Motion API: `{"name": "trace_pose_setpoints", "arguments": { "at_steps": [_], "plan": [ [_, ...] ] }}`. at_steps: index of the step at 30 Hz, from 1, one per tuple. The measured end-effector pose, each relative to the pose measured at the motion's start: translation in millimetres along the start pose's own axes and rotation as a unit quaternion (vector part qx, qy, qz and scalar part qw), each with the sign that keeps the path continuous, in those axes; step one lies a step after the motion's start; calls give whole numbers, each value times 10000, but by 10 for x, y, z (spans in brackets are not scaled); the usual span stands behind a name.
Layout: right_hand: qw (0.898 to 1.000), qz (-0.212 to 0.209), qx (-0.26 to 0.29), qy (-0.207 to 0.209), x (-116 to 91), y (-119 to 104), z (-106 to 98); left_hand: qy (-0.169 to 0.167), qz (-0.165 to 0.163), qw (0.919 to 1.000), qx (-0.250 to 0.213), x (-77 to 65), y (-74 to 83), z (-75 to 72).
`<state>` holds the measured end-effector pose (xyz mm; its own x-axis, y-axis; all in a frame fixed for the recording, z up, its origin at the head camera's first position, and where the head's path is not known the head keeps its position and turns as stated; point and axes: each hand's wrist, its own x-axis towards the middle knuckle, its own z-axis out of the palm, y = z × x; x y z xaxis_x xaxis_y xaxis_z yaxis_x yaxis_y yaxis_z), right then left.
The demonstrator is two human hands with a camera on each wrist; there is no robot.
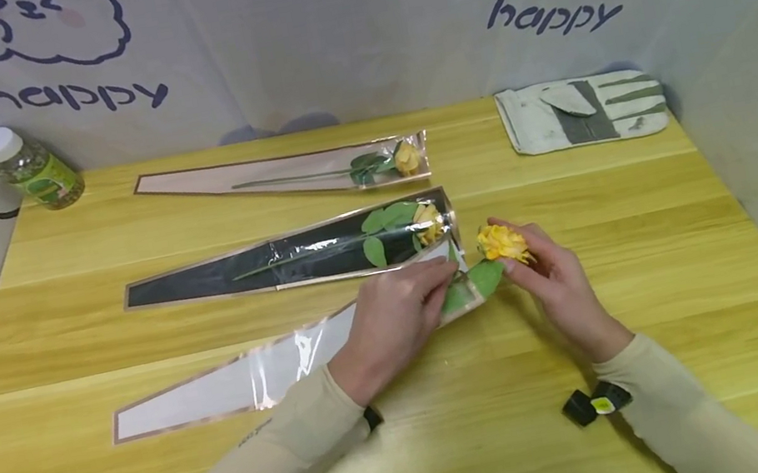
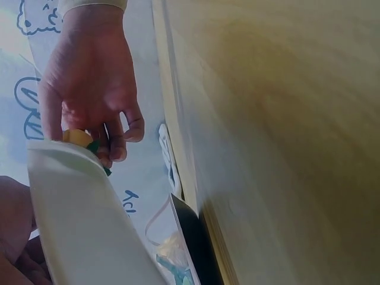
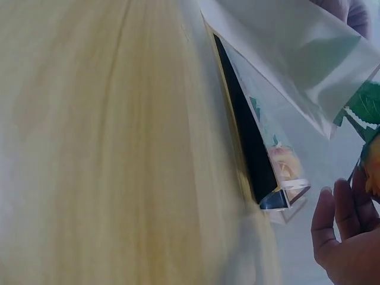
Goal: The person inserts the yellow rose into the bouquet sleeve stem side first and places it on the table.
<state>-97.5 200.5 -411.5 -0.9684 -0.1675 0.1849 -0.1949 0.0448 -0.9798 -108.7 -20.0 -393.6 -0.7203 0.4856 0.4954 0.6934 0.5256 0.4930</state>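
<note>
My right hand [image 1: 562, 290] pinches a yellow artificial rose [image 1: 502, 243] just below its bloom, with thumb and fingers around it. The rose's green leaves sit partly inside the mouth of a white flower sleeve [image 1: 179, 397], and its bloom is outside. My left hand [image 1: 393, 317] pinches the sleeve's wide end near those leaves. In the left wrist view, the white sleeve [image 2: 83, 208] covers most of the flower, leaving a bit of yellow bloom [image 2: 77, 138] beside the right fingers. The right wrist view shows the sleeve's open end [image 3: 297, 65] raised above the table.
Behind the hands lies a black sleeve [image 1: 204, 282] holding a yellow rose, and farther back a pink sleeve [image 1: 202, 180] holding another. A white and grey glove [image 1: 585, 112] lies at the back right. A white-capped bottle [image 1: 36, 170] stands at the back left.
</note>
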Motion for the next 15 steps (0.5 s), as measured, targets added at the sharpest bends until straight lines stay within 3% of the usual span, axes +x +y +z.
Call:
{"name": "trace_pose_setpoints", "arguments": {
  "at_steps": [5, 11, 15],
  "plan": [
    [9994, 57, -340, -2, 5, -4, 7, -4, 25, 10000, -14, 5, 3, 2],
    [9998, 71, -108, 153, 8, 1, 13, -44, -7, 10000, 21, 13, -1, -16],
    [9995, -53, -277, 140, 3, 8, -5, -93, 21, 10000, 17, 16, -4, -22]
  ]
}}
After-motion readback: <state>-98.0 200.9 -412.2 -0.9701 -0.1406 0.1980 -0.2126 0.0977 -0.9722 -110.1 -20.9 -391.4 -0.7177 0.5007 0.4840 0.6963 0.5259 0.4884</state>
